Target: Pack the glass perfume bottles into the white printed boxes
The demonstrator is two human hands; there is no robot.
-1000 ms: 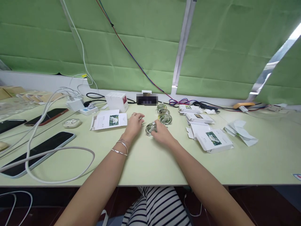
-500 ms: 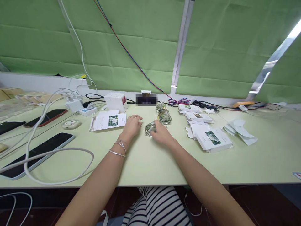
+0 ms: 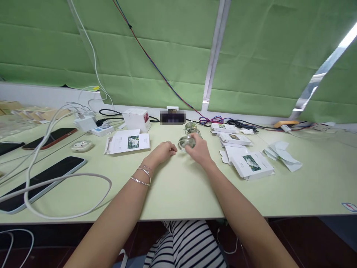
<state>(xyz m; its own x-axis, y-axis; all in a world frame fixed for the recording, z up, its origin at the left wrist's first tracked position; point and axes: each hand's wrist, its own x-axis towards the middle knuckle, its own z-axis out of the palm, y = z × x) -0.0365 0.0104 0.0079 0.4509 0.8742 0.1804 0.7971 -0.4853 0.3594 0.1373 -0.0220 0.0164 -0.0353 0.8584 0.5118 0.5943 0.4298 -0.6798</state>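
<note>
My right hand (image 3: 198,150) grips a small clear glass bottle (image 3: 184,141) and holds it just above the pale green table (image 3: 178,186). Another glass bottle (image 3: 191,127) stands right behind it. My left hand (image 3: 164,151) rests on the table to the left of the held bottle, fingers loosely curled, with nothing visible in it; bracelets sit on that wrist. A flat white carton with a flower picture (image 3: 127,142) lies left of my left hand.
Several white flower-print cartons (image 3: 252,165) and loose paper slips (image 3: 283,156) lie to the right. Phones (image 3: 41,178), white cables (image 3: 67,186), a charger (image 3: 85,122) and a small white box (image 3: 136,119) crowd the left. Wires run along the back edge under green blinds.
My right hand has lifted the glass bottle and carried it back towards the other bottle. My left hand drifted slightly right and stayed on the table.
</note>
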